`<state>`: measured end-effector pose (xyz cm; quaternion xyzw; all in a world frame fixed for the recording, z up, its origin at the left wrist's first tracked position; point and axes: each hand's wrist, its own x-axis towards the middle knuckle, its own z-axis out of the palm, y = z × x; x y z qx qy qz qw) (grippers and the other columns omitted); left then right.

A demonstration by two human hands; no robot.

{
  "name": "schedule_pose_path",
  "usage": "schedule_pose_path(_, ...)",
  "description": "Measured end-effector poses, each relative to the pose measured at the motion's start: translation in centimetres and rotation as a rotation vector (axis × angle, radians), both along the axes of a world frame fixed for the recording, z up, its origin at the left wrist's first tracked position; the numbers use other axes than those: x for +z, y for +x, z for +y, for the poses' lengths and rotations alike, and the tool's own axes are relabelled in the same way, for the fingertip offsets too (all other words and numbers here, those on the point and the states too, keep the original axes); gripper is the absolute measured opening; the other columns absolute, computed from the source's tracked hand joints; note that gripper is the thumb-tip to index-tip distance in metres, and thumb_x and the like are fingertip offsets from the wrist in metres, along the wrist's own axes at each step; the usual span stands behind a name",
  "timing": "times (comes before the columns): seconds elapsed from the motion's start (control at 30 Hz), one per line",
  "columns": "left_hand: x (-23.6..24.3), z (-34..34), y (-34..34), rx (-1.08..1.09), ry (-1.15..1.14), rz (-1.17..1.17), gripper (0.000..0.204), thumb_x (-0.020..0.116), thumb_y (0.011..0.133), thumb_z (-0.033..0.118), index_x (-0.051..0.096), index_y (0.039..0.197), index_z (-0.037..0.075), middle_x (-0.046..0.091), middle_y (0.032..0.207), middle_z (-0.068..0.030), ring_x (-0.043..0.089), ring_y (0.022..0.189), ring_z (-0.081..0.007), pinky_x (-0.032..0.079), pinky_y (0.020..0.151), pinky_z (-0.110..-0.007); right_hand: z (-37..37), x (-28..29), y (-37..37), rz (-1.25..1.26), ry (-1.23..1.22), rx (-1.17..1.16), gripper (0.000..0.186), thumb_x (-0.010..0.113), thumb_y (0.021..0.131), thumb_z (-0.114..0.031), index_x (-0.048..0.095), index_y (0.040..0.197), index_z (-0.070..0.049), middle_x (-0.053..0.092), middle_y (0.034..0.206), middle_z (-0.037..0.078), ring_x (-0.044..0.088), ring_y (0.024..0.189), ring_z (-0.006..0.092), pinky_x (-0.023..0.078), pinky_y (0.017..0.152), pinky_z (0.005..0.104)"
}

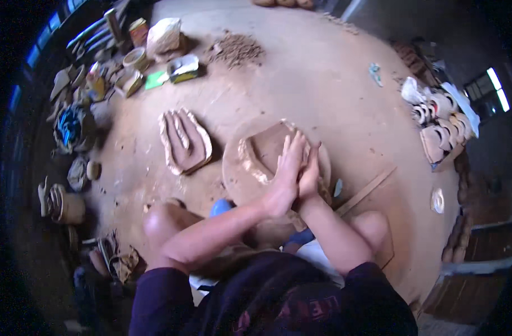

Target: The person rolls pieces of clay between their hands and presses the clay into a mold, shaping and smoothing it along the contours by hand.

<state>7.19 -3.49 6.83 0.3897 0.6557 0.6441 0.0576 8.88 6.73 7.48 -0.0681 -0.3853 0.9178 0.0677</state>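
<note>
My left hand (288,175) and my right hand (310,175) are pressed palm to palm with long fingers pointing away from me. What lies between the palms, if anything, is hidden. A short brownish piece (296,220) shows just below the wrists; I cannot tell whether it hangs from the hands. Under them is a round board (233,178) bearing a clay form with a raised, uneven rim (251,161), its right side partly covered by my hands. Left of the board lies a second clay form (196,158), with a ridge down its middle and a rough, pale rim.
A flat wooden strip (367,191) lies right of the board. Crumbled clay (236,49) is heaped on the floor at the back. Tubs and boxes, including an open box (183,68), crowd the far left. Curved clay pieces (446,134) are stacked at right, near a pale ring (437,200).
</note>
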Motion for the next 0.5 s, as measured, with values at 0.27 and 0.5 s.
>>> schedule_pose_path(0.27, -4.4, 0.1, -2.2, 0.097, 0.340, -0.284, 0.080, 0.027, 0.111, 0.049, 0.000, 0.164, -0.003, 0.005, 0.172, -0.0251, -0.002, 0.160, -0.0417, 0.006, 0.129, -0.046, -2.6, -0.9, -1.4, -0.188, -0.253, -0.014, 0.089, 0.029, 0.106, -0.070, 0.014, 0.167, -0.007, 0.015, 0.174, 0.011, 0.013, 0.160, 0.0243, 0.008, 0.129, 0.0405)
schedule_pose_path(0.5, -5.3, 0.1, -3.1, 0.129, 0.315, -0.262, 0.081, 0.020, 0.110, 0.059, -0.007, 0.166, 0.005, 0.003, 0.173, -0.0219, 0.003, 0.160, -0.0411, 0.009, 0.128, -0.052, -1.9, -1.5, -2.4, -0.064, 0.025, 0.174, 0.090, 0.032, 0.105, -0.070, 0.020, 0.166, -0.005, 0.020, 0.172, 0.013, 0.020, 0.158, 0.0250, 0.015, 0.129, 0.0407)
